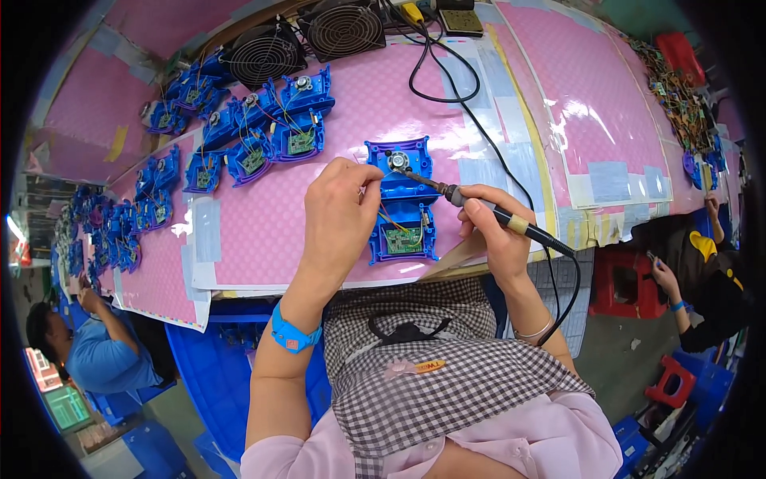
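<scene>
A blue plastic housing [411, 209] lies opened out on the pink work surface before me, its two halves one above the other. In the upper half sits a small round speaker [398, 162]; the lower half bears a green circuit board [404, 240]. My right hand [499, 231] grips a soldering iron [471, 201], whose tip reaches the edge of the speaker. My left hand [339, 215] is closed in a pinch beside the speaker, on a thin wire mostly hidden by the fingers. Red and yellow wires run from the board up toward that hand.
Several more opened blue housings [299, 120] lie to the left. Two black fans [345, 30] stand at the back, near a soldering iron stand [461, 22]. The black cord [499, 148] loops across the right side. Co-workers [120, 343] sit at both sides.
</scene>
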A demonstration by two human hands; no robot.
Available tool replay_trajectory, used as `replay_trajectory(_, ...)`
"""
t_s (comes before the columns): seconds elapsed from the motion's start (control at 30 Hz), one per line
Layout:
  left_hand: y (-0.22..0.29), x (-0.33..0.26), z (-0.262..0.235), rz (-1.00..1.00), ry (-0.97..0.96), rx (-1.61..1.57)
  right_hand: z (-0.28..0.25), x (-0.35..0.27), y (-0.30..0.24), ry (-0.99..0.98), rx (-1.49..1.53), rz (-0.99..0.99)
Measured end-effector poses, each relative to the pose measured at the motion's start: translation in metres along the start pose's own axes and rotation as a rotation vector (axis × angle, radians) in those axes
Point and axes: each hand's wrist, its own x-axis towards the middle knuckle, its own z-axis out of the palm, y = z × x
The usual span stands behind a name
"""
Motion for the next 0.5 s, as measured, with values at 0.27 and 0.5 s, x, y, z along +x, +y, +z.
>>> replay_trajectory(0.27,-0.0074,0.0022,0.0034,0.068,0.027,0.054,0.0014,0.0013,-0.0043,-0.079,-0.289,-0.278)
replay_trajectory(0.5,-0.0029,0.0006,0.0016,0.033,-0.006,0.015,0.0023,-0.0038,-0.01,-0.071,-0.354,-0.337)
